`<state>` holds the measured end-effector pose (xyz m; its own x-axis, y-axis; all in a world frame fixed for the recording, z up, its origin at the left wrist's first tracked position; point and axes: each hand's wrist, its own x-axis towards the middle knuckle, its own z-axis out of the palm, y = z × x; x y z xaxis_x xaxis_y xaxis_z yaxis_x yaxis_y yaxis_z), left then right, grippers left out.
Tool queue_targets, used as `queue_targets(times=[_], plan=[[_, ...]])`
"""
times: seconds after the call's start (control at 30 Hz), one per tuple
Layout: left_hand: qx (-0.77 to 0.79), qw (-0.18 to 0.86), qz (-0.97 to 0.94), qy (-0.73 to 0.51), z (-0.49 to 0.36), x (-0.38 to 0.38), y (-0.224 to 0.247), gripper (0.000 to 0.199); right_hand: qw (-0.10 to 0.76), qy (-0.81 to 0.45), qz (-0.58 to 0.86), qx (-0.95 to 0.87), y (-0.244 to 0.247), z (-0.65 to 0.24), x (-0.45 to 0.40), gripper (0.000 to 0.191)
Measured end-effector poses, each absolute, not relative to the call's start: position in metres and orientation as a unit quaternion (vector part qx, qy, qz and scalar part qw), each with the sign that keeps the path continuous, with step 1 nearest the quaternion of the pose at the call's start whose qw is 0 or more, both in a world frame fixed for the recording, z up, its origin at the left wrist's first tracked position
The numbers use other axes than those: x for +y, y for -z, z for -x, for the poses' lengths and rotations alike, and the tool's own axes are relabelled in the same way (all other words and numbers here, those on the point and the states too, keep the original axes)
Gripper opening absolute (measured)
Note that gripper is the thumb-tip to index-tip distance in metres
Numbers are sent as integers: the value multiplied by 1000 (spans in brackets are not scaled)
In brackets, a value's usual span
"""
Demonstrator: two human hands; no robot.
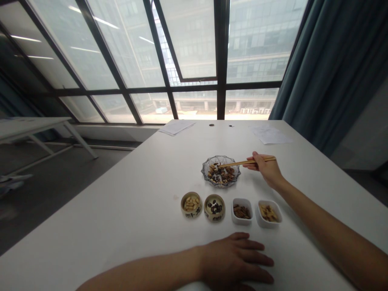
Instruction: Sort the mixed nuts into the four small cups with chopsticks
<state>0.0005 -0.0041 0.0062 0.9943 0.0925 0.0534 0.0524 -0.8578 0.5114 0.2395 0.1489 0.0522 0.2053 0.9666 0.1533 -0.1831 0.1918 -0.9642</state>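
Note:
My right hand (262,165) grips a pair of wooden chopsticks (238,163), their tips down among mixed dried pieces (222,174) in a scalloped glass bowl (205,178). Whether the tips pinch a piece is too small to tell. Flat on the table, fingers spread, lies my left hand (236,260), holding nothing. Between it and the glass bowl stand four small containers in a row: a round bowl of peanuts (191,203), a round bowl of dark seeds (215,207), a white square dish of brown strips (241,211) and another of yellowish pieces (268,212).
The white table (145,194) reaches toward large windows. Papers (176,127) lie at its far left, and more sheets (270,134) at the far right. A second table (33,127) stands to the left; a blue curtain (330,72) hangs on the right.

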Motion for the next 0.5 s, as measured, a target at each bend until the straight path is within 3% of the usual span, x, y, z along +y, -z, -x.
queue_targets(times=[0.23, 0.5], plan=[[36, 251, -967, -39, 0, -4, -5, 51, 611, -494, 421, -452, -86, -253, 136, 40], [38, 245, -968, -42, -1, -5, -5, 50, 459, -582, 379, -555, -107, -255, 111, 51]])
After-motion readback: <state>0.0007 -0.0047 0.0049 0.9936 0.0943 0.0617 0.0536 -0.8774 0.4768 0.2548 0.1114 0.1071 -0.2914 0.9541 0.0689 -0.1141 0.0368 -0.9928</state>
